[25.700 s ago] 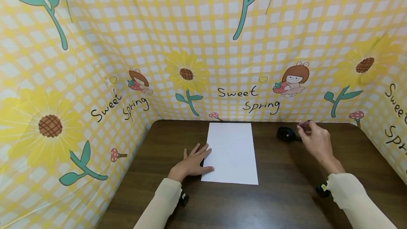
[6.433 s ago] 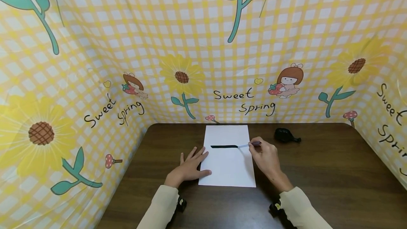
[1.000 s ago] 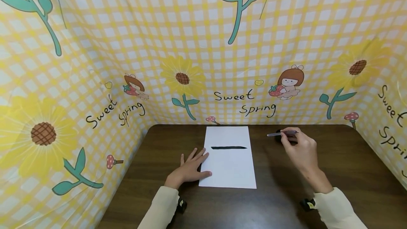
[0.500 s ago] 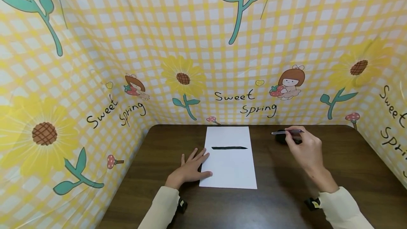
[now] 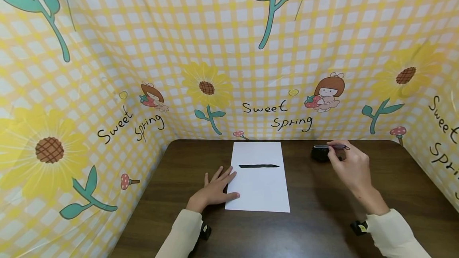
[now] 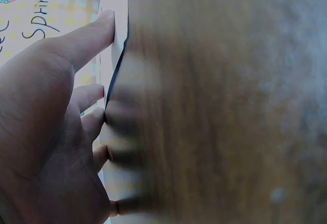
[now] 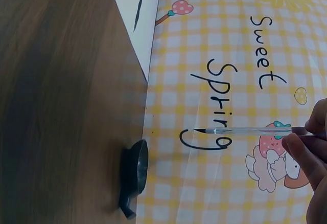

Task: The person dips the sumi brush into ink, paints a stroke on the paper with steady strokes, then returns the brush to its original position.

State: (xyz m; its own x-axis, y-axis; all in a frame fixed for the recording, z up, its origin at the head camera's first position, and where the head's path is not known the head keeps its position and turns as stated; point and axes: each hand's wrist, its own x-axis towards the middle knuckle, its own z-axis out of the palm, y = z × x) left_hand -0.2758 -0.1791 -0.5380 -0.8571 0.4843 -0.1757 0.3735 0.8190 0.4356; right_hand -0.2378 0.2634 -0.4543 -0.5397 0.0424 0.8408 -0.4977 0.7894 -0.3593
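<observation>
My left hand [image 5: 213, 190] rests spread on the left edge of a white paper sheet [image 5: 256, 190]. In the left wrist view, the fingertips of the hand [image 6: 46, 106] touch the sheet or table. A thick black stroke [image 5: 258, 166] runs level across the paper. My right hand [image 5: 353, 166] pinches a thin paintbrush [image 7: 245, 131] between thumb and fingers. The brush has a clear shaft and a dark pointed tip, held above a small black dish [image 7: 134, 173] with a short handle. In the head view, the hand and brush partly cover the dish [image 5: 319, 154].
A dark wooden table [image 5: 265, 234] carries everything. Yellow-checked cloth [image 5: 229, 71] printed with sunflowers and lettering hangs behind and at both sides, meeting the table's back edge.
At first the paper was blank; the black stroke was then drawn left to right. Over the last second my right hand has carried the brush rightward over the dish. The left hand stays put.
</observation>
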